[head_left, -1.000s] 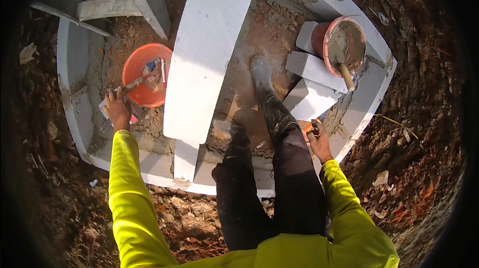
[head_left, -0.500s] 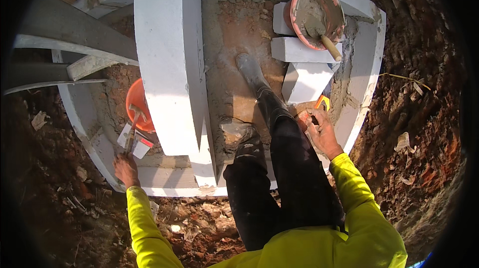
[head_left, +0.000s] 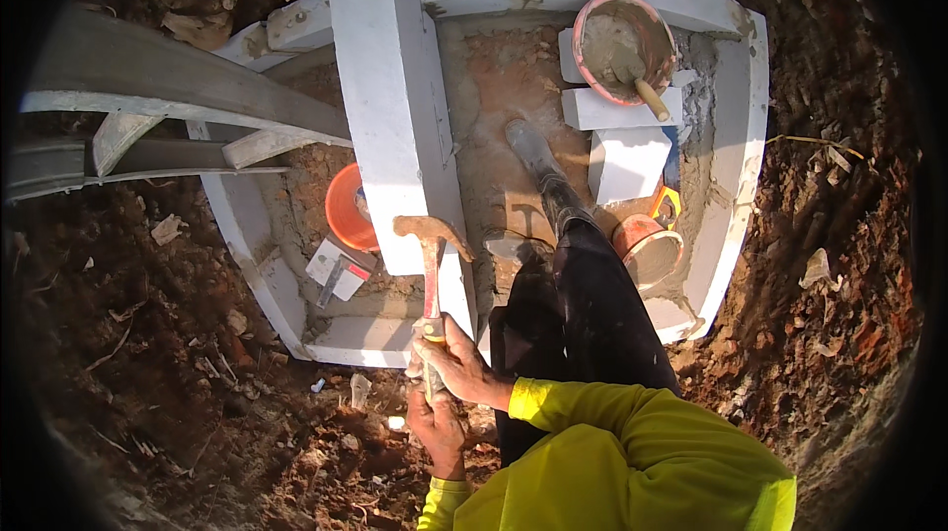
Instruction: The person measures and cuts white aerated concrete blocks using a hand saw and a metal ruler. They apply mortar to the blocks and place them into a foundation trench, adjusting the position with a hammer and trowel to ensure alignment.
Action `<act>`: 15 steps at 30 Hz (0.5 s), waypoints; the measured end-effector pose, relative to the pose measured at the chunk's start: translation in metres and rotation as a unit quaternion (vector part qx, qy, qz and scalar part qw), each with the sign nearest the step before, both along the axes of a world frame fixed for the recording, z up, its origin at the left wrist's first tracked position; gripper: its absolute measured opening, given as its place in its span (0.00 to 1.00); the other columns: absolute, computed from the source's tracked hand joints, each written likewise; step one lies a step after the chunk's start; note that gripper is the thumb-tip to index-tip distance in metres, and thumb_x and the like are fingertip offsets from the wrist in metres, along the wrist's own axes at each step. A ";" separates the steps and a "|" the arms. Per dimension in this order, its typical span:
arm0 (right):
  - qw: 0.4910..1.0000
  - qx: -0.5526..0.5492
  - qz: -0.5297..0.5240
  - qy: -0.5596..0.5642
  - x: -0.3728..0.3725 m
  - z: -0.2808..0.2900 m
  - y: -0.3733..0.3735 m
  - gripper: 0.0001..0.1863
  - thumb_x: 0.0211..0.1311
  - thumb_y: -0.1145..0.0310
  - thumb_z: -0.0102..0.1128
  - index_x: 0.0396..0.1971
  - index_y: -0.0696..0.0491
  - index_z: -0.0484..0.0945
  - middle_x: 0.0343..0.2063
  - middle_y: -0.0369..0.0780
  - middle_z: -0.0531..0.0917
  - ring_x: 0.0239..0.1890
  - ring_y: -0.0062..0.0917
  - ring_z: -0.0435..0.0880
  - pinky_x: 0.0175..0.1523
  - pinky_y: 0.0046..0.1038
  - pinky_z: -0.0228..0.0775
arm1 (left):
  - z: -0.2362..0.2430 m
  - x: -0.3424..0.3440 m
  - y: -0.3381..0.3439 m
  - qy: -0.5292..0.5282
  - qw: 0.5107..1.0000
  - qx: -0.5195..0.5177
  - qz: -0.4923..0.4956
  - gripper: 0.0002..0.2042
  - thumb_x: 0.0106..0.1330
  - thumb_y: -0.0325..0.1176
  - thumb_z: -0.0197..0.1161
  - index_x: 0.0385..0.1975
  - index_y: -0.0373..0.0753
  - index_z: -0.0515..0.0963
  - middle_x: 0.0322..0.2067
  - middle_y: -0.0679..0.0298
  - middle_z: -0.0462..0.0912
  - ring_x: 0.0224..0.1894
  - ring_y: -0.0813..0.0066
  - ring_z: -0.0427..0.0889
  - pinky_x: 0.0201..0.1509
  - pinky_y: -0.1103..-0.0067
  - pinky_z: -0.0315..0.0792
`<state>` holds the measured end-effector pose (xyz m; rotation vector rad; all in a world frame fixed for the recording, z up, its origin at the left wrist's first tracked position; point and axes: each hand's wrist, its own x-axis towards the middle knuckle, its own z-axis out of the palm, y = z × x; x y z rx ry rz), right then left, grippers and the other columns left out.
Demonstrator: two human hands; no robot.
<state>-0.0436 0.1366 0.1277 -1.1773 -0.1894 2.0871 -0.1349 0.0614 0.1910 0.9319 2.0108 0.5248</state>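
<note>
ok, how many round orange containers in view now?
3: left container, partly covered by the white beam; upper-right container, with grey mix inside; lower-right container, just below the yellow handle. Others may be hidden behind the beam.

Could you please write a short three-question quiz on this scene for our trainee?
1. True or false: the hammer lies on the ground, out of both hands.
2. What leans over the rim of the bucket of grey mix?
A) a hand saw
B) a wooden-handled trowel
C) a paintbrush
3. Fill in the blank: the orange bucket sits to the ____ of the long white beam, as the person sees it.

Key:
1. False; the right hand and left hand hold its handle.
2. B
3. left
</note>
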 end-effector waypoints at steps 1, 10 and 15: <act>0.996 -0.025 -0.081 -0.033 0.009 -0.005 0.006 0.14 0.72 0.71 0.53 0.51 0.55 0.62 0.32 0.36 0.76 0.32 0.18 0.80 0.36 0.22 0.74 | -0.003 0.005 0.016 -0.069 0.996 -0.052 -0.020 0.20 0.72 0.47 0.55 0.41 0.31 0.75 0.29 0.64 0.73 0.34 0.76 0.69 0.39 0.78 0.65; 0.972 -0.073 -0.160 -0.157 0.108 -0.153 0.214 0.11 0.72 0.58 0.53 0.41 0.49 0.67 0.21 0.33 0.72 0.16 0.17 0.72 0.17 0.23 0.67 | -0.165 0.004 0.262 0.255 0.921 0.053 -0.290 0.50 0.51 0.33 0.73 0.73 0.39 0.47 0.70 0.41 0.49 0.70 0.42 0.54 0.71 0.56 0.54; 0.980 -0.121 -0.139 -0.076 0.102 -0.187 0.284 0.12 0.71 0.58 0.54 0.39 0.51 0.68 0.22 0.35 0.74 0.16 0.19 0.74 0.17 0.24 0.70 | -0.195 0.011 0.271 0.146 0.955 0.002 -0.259 0.53 0.51 0.33 0.74 0.74 0.39 0.42 0.68 0.35 0.50 0.69 0.36 0.55 0.70 0.59 0.58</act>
